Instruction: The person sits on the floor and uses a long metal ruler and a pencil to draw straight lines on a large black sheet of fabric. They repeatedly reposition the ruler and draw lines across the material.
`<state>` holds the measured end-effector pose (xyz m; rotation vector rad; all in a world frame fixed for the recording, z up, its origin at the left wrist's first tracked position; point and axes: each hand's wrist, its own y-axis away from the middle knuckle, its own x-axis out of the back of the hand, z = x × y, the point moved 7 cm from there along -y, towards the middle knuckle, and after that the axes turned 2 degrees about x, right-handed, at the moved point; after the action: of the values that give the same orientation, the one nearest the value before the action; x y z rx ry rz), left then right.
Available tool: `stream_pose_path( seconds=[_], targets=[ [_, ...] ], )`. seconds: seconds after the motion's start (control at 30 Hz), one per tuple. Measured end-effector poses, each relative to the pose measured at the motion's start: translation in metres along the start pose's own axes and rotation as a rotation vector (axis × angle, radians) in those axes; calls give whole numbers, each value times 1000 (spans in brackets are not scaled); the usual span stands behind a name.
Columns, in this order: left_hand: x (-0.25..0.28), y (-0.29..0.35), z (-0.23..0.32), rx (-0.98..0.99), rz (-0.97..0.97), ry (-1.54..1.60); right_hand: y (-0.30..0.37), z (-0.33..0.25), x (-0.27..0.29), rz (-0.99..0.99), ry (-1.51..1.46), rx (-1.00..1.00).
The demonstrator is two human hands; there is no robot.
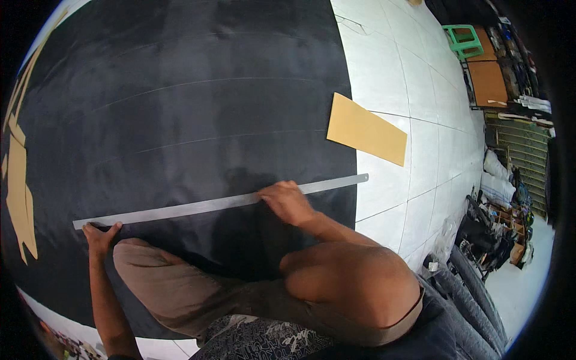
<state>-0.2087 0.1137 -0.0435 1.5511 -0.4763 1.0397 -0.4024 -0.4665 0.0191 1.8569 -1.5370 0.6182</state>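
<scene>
A long metal ruler (pixel 180 210) lies slanted across a large black sheet (pixel 210 108), its right end reaching past the sheet's edge. My left hand (pixel 101 236) touches the ruler's near edge by its left end, thumb and fingers spread apart. Right of the ruler's middle, my right hand (pixel 288 202) rests over it with bent, closed fingers; whatever they hold, if anything, is hidden. Thin pale lines run across the sheet beyond the ruler. A tan four-sided piece (pixel 369 131) overlaps the sheet's right edge and the white tiled floor (pixel 384 210).
Tan offcut strips (pixel 21 198) lie along the sheet's left side. My bent legs (pixel 180 288) rest on the near part of the sheet. Dark rolls (pixel 465 294) lie at the lower right. A green stool (pixel 463 41) and cluttered shelves stand at the far right.
</scene>
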Motion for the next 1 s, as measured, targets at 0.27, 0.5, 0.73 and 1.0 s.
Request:
stream_pose_path(
  seconds=[0.27,0.5,0.73,1.0],
  targets=[
    [1,12,10,24,78,-7,70,86,97,-21,312,-218],
    [-4,12,2,41,72,-5,-13,0,15,-182,241,245],
    [7,29,17,72,52,27,-92,-81,-56,-342,81,538],
    [12,34,17,107,84,52,-84,-53,-16,-766,385,549]
  ],
)
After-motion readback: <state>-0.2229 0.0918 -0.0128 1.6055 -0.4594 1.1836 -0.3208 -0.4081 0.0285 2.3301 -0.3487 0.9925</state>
